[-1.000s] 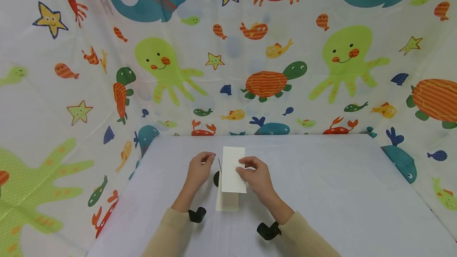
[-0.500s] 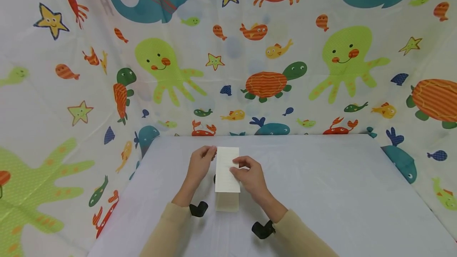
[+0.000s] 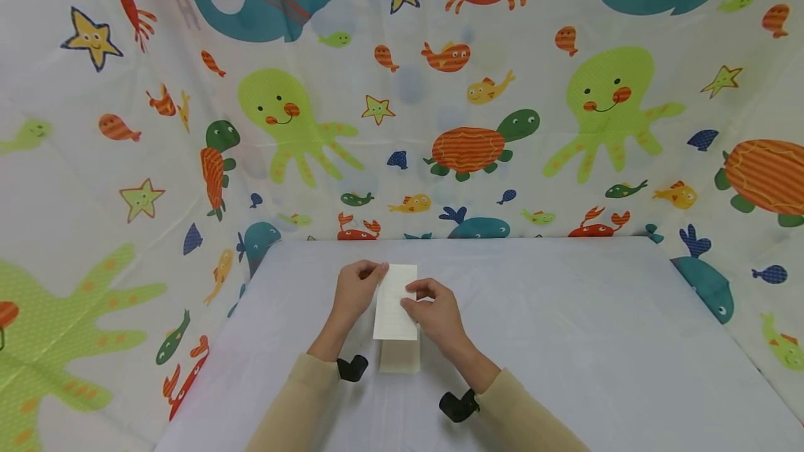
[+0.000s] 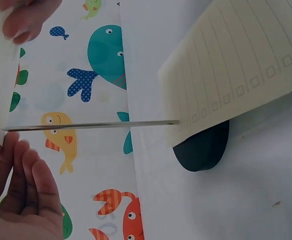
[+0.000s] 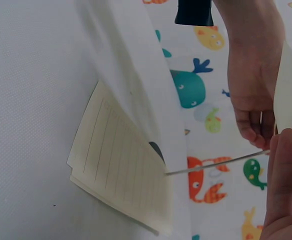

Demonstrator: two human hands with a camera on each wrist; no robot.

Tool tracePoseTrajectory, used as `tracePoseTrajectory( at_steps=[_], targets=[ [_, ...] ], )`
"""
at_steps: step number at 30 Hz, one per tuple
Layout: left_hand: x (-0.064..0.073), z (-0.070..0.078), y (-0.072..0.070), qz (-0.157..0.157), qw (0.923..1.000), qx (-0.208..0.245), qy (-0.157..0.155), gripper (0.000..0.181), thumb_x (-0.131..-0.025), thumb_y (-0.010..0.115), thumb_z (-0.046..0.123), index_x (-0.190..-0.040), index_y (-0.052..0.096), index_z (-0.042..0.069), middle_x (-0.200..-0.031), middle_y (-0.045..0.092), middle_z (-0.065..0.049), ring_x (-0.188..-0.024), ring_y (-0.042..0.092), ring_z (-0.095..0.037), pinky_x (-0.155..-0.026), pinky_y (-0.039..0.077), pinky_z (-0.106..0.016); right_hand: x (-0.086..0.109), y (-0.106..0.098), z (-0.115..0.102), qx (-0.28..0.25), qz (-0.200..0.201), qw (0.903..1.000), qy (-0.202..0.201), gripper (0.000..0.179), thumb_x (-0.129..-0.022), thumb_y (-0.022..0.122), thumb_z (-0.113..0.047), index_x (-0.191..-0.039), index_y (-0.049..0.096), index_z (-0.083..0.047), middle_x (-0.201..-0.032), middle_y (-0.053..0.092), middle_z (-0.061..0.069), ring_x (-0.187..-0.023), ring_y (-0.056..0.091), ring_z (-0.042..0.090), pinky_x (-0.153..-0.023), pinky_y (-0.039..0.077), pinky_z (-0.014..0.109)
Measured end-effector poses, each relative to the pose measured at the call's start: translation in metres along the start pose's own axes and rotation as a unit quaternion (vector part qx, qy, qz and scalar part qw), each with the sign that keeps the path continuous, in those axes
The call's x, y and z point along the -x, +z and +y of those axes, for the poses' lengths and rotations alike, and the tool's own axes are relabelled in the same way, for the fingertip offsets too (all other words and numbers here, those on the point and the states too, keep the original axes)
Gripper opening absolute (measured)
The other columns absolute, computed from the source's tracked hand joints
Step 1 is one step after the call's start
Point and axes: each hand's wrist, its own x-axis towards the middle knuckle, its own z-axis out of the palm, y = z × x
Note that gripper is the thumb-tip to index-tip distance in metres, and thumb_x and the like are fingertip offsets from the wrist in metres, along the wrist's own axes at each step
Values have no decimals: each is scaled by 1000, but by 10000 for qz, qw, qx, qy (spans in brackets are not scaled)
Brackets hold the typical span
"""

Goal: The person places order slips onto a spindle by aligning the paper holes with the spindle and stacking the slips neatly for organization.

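My right hand (image 3: 442, 316) pinches an upright cream lined paper sheet (image 3: 396, 309) by its right edge, between thumb and fingers. At the sheet's top left corner, my left hand (image 3: 354, 291) has its thumb and forefinger pinched at the upper end of a memo holder's thin metal stem (image 4: 91, 126). The stem slants up from the holder's dark rounded base (image 4: 203, 150). Leaning low against that base is a small stack of lined paper (image 5: 121, 165) with a row of checkboxes along one edge. In the head view the held sheet covers the stem and base.
A white cloth (image 3: 597, 340) covers the table. Behind and beside it hangs a curtain (image 3: 402, 103) printed with sea animals. Black wrist cameras sit at both cuffs, the left camera (image 3: 353, 368) and the right camera (image 3: 458, 407), close to the lined stack.
The right hand has carried the sheet left, and its top left corner now meets the left fingertips. The sheet has tilted slightly. The left hand has shifted a little right.
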Motion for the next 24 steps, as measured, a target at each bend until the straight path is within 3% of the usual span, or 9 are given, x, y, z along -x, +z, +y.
tracePoseTrajectory(
  at_steps=[11,24],
  targets=[
    [1,-1,-3,20,9999,89,53,31,-98,68,33,-104,76,4,-92,69,-7,-84,58,-22,-71,49,-30,0,3,1,105,8,9998,-146,23,-90,77,-15,-111,70,-7,-99,62,9,-80,58,21,-68,51,28],
    [-4,-4,-1,-72,10000,16,4,33,-99,66,36,-107,75,5,-96,69,-7,-87,59,-23,-74,52,-32,-2,2,-4,82,79,9999,-10,24,-90,77,-17,-111,70,-9,-100,61,8,-83,57,21,-70,51,30]
  ],
)
